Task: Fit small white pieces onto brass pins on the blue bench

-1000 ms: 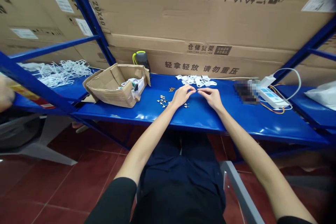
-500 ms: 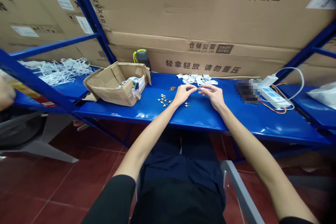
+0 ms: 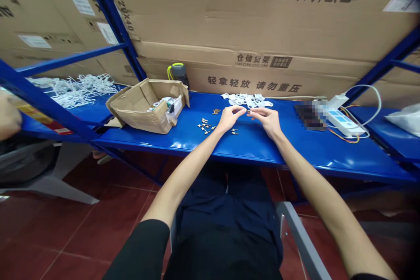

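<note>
My left hand and my right hand meet fingertip to fingertip above the blue shelf. Each is closed in a pinch. Whatever lies between the fingertips is too small to name. Left of my left hand are several small metal pieces with pale collars; a couple more such pieces lie between my wrists. Some brass-coloured pins rest just behind them. Beyond my hands spreads a pile of flat white plastic parts with round holes.
An open cardboard box holding small parts stands at the left, with a dark bottle behind it. A white power strip with cables lies at the right, beside a pixelated patch. White cords lie beyond the blue post; another person's hand shows far left.
My right hand's fingers have drawn together and closed into a pinch against my left fingertips. My left hand has stayed in nearly the same place.
</note>
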A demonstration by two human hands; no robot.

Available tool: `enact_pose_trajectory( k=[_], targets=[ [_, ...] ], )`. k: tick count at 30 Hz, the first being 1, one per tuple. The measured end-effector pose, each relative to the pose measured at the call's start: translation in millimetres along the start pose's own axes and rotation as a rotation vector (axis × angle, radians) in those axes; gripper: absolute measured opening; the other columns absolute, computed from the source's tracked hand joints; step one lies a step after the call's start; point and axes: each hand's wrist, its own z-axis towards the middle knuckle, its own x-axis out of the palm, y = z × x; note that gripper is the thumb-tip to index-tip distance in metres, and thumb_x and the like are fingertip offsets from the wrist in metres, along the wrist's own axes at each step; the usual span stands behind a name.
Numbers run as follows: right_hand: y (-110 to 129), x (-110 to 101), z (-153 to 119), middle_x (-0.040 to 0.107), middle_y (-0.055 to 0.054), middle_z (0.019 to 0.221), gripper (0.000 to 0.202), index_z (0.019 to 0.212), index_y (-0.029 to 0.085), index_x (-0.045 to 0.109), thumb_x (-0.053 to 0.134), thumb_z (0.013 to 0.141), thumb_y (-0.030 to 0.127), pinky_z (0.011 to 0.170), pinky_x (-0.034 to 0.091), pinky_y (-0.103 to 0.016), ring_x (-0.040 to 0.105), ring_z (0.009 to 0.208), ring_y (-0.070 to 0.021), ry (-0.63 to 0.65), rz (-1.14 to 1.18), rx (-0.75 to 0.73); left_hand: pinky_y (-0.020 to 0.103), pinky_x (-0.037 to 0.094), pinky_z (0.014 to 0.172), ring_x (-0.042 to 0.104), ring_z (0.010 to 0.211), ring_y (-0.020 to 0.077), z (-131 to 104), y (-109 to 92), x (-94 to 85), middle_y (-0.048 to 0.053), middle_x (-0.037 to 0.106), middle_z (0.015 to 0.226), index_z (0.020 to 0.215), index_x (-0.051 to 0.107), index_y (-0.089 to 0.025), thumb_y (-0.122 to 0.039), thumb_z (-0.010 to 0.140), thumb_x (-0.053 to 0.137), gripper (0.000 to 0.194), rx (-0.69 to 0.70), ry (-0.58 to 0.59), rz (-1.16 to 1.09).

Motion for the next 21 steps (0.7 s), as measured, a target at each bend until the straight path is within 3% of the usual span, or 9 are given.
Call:
enact_pose_trajectory(
  k=[21],
  targets=[
    [-5.6,-1.6,2.7,0.082,-0.004,0.083,0.043,0.088,0.023,0.083,0.097,0.065,0.056,0.082,0.064,-0.044,0.077,0.077,-0.027,-0.03,-0.003,-0.012,0.031,0.052,0.08,0.067,0.083,0.0176,0.2,2.2,-0.1,0.008,0.08,0.095,0.102,0.083,-0.014,-0.042,0.092,0.076,0.031,-0.129,0.08,-0.155]
  ],
)
